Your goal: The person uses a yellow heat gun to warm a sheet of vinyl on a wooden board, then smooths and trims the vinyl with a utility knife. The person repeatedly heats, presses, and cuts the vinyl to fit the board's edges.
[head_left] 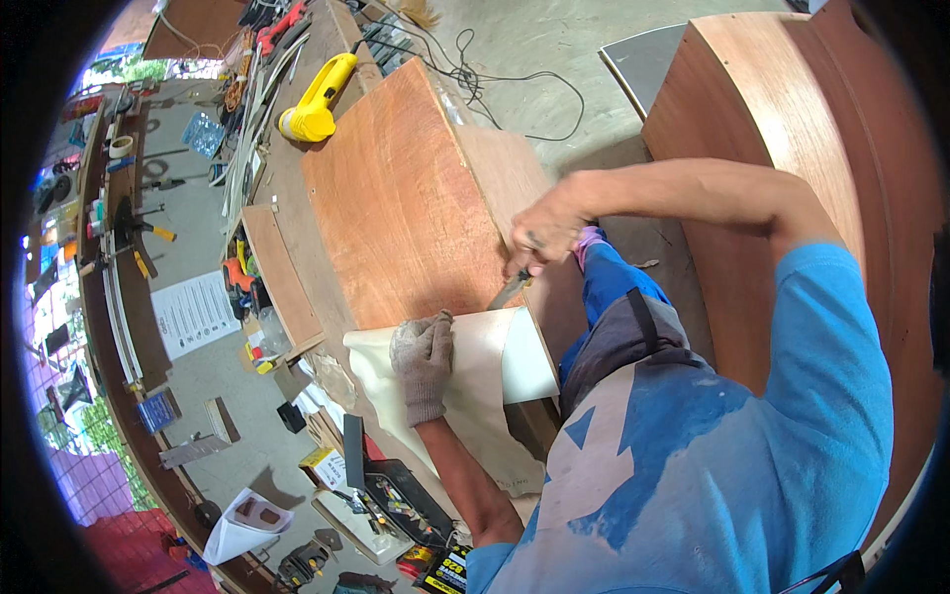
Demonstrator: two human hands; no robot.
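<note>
In the R hand's [549, 226] curled fingers a knife [510, 291] is gripped, tip nr. top edge of the cream sheet [479, 361]. Gloved L hand [424, 358] is laid on it, fingers bent; pinch can't be told. Sheet: smooth, wavy-edged, w/ white part at R, draped over brown wood panel's [406, 198] near end.

Grey floor [546, 45], bright wire mesh [97, 473]

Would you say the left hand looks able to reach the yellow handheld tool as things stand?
Probably, with a stretch: nothing on the plywood panel blocks the left hand from the yellow handheld tool.
</note>
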